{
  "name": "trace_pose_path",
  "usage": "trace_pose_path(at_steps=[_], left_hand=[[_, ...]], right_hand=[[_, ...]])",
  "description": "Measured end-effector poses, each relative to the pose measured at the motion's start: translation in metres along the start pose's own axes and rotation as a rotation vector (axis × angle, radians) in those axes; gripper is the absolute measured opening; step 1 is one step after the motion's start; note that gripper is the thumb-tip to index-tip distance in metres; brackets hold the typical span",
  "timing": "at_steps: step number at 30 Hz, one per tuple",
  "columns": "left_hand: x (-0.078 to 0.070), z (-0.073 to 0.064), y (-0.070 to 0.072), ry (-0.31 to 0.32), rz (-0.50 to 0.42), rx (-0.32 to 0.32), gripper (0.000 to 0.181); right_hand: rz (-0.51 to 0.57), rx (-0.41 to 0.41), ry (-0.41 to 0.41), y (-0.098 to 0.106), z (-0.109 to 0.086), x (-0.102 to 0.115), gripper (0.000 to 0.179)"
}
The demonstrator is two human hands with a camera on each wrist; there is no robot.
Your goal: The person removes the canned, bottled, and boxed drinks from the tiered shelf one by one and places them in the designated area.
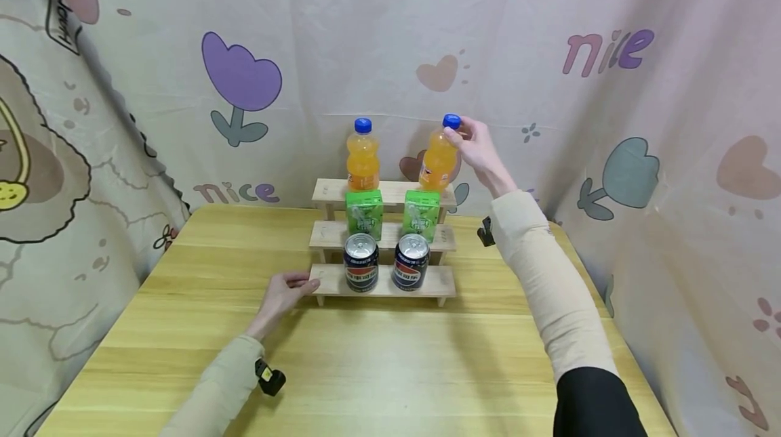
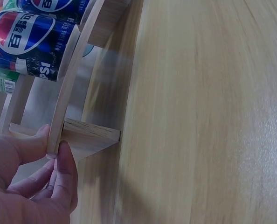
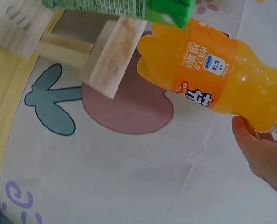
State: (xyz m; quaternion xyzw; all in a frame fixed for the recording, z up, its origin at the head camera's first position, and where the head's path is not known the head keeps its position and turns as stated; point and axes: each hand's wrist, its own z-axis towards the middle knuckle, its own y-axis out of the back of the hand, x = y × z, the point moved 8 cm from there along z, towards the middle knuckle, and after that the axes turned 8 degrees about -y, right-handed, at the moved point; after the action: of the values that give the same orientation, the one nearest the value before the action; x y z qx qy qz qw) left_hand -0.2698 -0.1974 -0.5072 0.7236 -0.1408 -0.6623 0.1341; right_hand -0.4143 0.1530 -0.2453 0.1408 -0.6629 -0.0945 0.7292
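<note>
At the right end of the top tier [image 1: 393, 188] of the wooden stand [image 1: 444, 281], one orange bottle [image 1: 436, 162] leans slightly, base contact unclear; right grip [image 1: 478, 147] pinches it near the cap [image 1: 452, 120]; left grip [image 1: 283, 296] pinches the lowest board [image 1: 331, 281] at its left end, presumably steadying; step in hand judged to be setting or adjusting the bottle; next move likely calls for righting it, clear of the green carton [image 1: 421, 213] in front, before letting go.

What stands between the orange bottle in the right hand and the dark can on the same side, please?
In the head view, a green carton on the middle shelf stands between the orange bottle and the dark can.
</note>
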Motion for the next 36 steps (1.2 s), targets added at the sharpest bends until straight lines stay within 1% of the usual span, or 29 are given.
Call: trace_pose_path(at_steps=[3,8,12,19,25,29,36], left_hand=[[0.000,0.000,0.000,-0.006,0.015,-0.006,0.051],[0.000,0.001,0.001,-0.014,0.014,-0.008,0.051],[0.000,0.001,0.001,-0.019,0.014,-0.009,0.051],[0.001,0.001,0.001,-0.008,0.020,-0.012,0.050],[0.000,0.000,0.000,-0.005,0.019,-0.009,0.049],[-0.001,-0.001,0.000,-0.009,0.019,-0.006,0.049],[-0.002,0.000,0.000,-0.042,0.024,-0.006,0.048]], right_hand=[[0.022,-0.006,-0.013,0.009,-0.002,-0.001,0.041],[0.037,-0.022,-0.032,0.025,-0.006,-0.005,0.043],[0.031,-0.044,-0.044,0.040,-0.010,-0.009,0.044],[-0.001,-0.087,-0.071,0.066,-0.021,-0.018,0.046],[-0.023,-0.115,-0.107,0.085,-0.029,-0.034,0.049],[-0.061,-0.131,-0.126,0.096,-0.035,-0.047,0.051],[-0.100,-0.142,-0.160,0.109,-0.044,-0.073,0.055]])
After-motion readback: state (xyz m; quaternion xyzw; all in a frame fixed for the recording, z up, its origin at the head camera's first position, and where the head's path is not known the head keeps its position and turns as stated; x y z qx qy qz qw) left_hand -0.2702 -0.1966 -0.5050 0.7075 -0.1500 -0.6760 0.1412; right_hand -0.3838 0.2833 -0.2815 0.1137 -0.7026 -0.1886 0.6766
